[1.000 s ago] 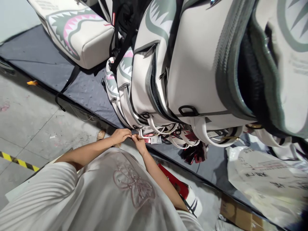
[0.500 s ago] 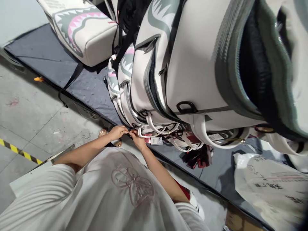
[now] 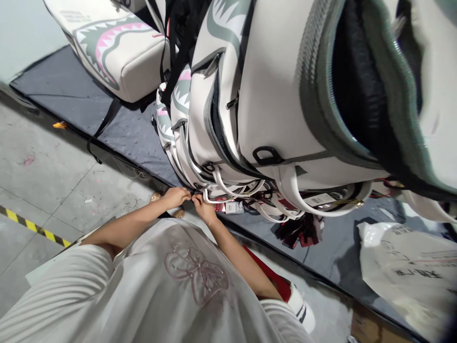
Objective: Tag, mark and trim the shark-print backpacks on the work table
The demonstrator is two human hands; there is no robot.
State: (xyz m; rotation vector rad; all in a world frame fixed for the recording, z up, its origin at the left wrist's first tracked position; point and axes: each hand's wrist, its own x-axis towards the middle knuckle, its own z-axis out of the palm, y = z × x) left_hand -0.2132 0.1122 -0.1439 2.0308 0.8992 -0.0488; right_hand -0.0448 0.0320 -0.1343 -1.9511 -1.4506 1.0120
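Note:
My left hand (image 3: 176, 196) and my right hand (image 3: 203, 208) meet at the table's near edge, fingertips pinched close together. Whatever lies between them is too small and dark to make out. Just beyond them stands a row of off-white backpacks (image 3: 269, 90) with grey trim and pink-and-grey shark-mouth prints. The handle (image 3: 210, 196) of the nearest small backpack is right by my right hand. Beside that hand hang a white tag (image 3: 233, 207) and a red tag (image 3: 220, 205). A large backpack at the right gapes with its zip (image 3: 332, 90) undone.
Another off-white backpack (image 3: 143, 71) lies at the far left of the dark-covered table (image 3: 124, 138). Dark red tags (image 3: 302, 231) are bunched near the handles. A white plastic bag (image 3: 403, 267) with writing lies at the right. A cardboard box (image 3: 371, 326) sits below.
My view has shifted slightly, so the backpacks appear a little further left and the plastic bag further right. Both hands stay pinched together in nearly the same place.

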